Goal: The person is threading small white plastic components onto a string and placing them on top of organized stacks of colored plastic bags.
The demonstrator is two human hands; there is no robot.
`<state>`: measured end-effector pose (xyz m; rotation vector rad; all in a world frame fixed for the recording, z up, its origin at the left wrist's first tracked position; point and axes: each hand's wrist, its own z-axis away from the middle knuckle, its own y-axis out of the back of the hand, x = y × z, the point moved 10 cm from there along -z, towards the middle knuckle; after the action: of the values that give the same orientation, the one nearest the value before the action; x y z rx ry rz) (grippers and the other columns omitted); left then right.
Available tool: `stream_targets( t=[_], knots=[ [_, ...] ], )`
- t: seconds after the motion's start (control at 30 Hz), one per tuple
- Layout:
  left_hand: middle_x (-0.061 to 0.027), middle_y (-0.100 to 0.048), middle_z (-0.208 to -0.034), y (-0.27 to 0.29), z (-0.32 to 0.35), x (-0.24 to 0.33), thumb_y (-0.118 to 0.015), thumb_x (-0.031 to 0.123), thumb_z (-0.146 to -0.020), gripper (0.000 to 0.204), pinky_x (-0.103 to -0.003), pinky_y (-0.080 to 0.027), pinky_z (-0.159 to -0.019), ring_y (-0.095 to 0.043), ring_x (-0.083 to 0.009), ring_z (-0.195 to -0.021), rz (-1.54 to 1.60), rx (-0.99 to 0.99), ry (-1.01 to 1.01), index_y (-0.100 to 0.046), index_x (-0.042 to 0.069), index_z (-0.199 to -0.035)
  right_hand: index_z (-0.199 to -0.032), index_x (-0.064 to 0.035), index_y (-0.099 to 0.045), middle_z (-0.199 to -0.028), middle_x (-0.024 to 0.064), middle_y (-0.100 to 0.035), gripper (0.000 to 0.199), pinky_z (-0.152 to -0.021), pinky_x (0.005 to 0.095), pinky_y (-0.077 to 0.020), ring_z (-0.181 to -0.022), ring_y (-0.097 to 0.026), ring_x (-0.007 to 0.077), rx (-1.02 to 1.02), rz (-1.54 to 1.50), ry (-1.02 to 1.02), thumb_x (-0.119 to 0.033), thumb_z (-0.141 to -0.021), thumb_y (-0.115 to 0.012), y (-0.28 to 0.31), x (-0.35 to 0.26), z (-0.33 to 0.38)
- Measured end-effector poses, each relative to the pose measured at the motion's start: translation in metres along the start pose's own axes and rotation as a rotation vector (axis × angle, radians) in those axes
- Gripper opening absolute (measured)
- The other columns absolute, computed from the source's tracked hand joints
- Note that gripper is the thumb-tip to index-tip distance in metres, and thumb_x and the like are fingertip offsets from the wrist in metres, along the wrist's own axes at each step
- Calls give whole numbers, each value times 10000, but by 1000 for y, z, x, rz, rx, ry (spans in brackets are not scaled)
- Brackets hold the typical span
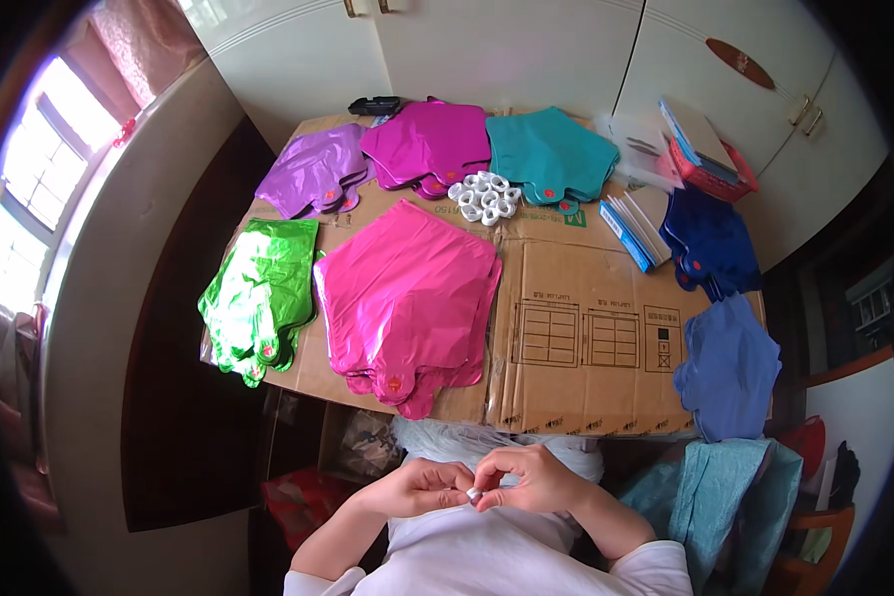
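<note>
Small white piece [474, 494], lower centre of frame
Left fingers [451, 498] and right fingers [489, 501], nearly closed, pinch it; likely light, pliable, best held by edges.

Small white piece [474, 494] partly hidden by fingers [454, 499]; shape unclear, perhaps rolled.

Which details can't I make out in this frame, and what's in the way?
In the head view:
- Small white piece: mostly covered by the fingertips of the left hand and right hand.
- Pink stack: sheet count hidden under the top sheet.
- Red basket: inside blocked by flat items.
- Brown wooden frame: cut off by the dark lens rim.
</note>
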<state>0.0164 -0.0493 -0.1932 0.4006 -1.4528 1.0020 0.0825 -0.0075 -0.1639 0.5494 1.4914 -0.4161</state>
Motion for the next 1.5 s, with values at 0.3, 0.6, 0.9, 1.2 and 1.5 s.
stream_targets(
  t=[0.3, 0.6, 0.9, 1.2, 1.5],
  knots=[
    [-14, -571, -890, 7, 4, -22, -488, 29, -872, 141, -213, -394, -738, -498, -68, -831, 124, 125, 154, -561, -34, -974, -807, -38, -610, -739, 48, -632, 207, -633, 263, -487, -679, -609, 142, 34, 88, -75, -150, -702, -749, -1, 5, 0],
    [-34, -569, -927, 0, 5, -18, -487, 0, -883, 113, -213, -410, -723, -512, -73, -832, -27, 5, 203, -553, -39, -965, -823, -35, -556, -754, 67, -565, 178, -633, 305, -452, -694, -566, 211, -133, 196, -9, -131, -744, -683, -12, -7, 0],
    [-37, -567, -864, 12, 0, 8, -627, -12, -803, 203, -234, -424, -740, -531, -101, -822, -2, 179, -126, -451, 32, -895, -806, -24, -609, -719, 27, -566, 153, -635, 250, -460, -675, -578, 135, -3, 81, 8, -116, -741, -713, 1, -8, -3],
    [-75, -581, -900, 22, -4, 40, -615, -45, -797, 229, -255, -454, -749, -570, -122, -856, -27, 343, -397, -424, 33, -897, -773, -25, -612, -744, -6, -585, 142, -621, 188, -438, -676, -551, 74, -90, -388, -297, -84, -728, -733, 12, 16, -23],
    [-108, -584, -931, 38, -17, 54, -614, -83, -773, 252, -268, -461, -767, -575, -149, -878, 337, 419, -420, -434, 52, -886, -869, 7, -625, -810, 49, -621, 156, -656, 222, -490, -710, -591, 103, -4, -663, -178, -27, -738, -703, 28, 4, -39]
  ],
)
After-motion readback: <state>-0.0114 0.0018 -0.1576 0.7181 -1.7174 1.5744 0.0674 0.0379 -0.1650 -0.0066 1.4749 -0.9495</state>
